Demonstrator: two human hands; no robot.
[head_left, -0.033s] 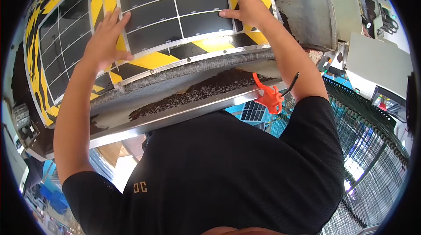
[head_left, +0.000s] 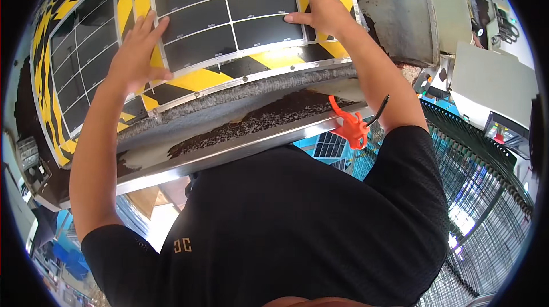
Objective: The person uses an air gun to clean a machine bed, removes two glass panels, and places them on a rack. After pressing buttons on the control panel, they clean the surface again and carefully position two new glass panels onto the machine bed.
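A board edged with yellow and black striped tape [head_left: 263,58] spreads out before me. On it lies a panel of dark rectangular cells [head_left: 200,38] parted by pale lines. My left hand [head_left: 134,58] rests with fingers spread at the panel's lower left corner, fingertips along its left edge. At the right edge is my right hand [head_left: 323,12], its thumb and forefinger stretched apart and touching the border there. Neither hand holds anything. The panel's far end is cut off by the picture's top.
A second dark-celled panel [head_left: 86,49] lies to the left. Along the front runs a metal rail [head_left: 240,155], with a trough of dark crumbly matter [head_left: 246,124] behind it. An orange plastic piece [head_left: 351,127] hangs by the rail. Wire mesh racks [head_left: 480,210] stand at the right.
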